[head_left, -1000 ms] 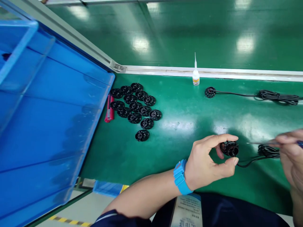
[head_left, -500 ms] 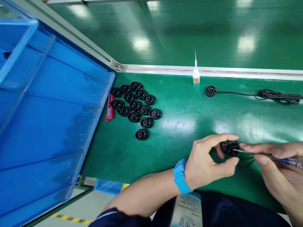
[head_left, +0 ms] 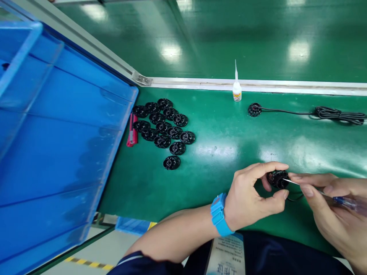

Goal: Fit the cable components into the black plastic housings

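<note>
Left hand (head_left: 255, 191) grasps the round black part (head_left: 277, 179) by its rim, near the front edge of the green surface (head_left: 212, 179), toward the right; index finger and thumb take opposite sides, probably so that its open face stays reachable; right hand (head_left: 335, 206) grasps a thin tool (head_left: 345, 201) like a pen, and its metal tip meets this open face; the left grip seems to serve as a steady support against it; a black cord (head_left: 295, 198) goes from the part under the right hand.

Toward the back edge, a second black part (head_left: 254, 109) lies with its cable coil (head_left: 340, 114) stretched rightward; the white bottle (head_left: 237, 93) stands upright just before the rail (head_left: 195, 83), perhaps to be out of the hands' way; near the left edge, loose black parts (head_left: 162, 141) are grouped beside a red cutter (head_left: 132, 131) and the blue crate (head_left: 71, 133); between this group and the left hand, the surface leaves room for moving sideways; the front edge, close to the body, leaves less.
</note>
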Motion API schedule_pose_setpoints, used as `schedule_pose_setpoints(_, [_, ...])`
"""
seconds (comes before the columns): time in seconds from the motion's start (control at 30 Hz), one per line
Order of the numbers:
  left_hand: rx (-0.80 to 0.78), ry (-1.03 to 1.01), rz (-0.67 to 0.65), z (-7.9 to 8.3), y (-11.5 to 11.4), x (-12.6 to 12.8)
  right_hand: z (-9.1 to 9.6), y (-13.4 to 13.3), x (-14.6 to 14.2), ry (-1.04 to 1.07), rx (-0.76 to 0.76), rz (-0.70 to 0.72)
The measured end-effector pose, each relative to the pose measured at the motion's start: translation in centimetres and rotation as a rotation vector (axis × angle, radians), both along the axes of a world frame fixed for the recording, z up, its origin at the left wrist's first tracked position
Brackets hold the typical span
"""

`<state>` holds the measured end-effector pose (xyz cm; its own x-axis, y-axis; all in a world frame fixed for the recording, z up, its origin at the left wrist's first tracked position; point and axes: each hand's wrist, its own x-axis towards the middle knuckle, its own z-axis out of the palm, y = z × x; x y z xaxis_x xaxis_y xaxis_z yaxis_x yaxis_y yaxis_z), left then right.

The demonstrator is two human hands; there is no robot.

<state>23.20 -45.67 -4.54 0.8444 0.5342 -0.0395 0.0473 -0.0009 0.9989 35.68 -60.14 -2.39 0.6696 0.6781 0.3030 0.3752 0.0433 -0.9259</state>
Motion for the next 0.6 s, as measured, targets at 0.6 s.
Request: schedule_pose_setpoints(0.6, [-0.235,0.037,-0.052,0.3,0.1,0.1,0.9,-1.0,0.3,-0.464,-0.162,0.17])
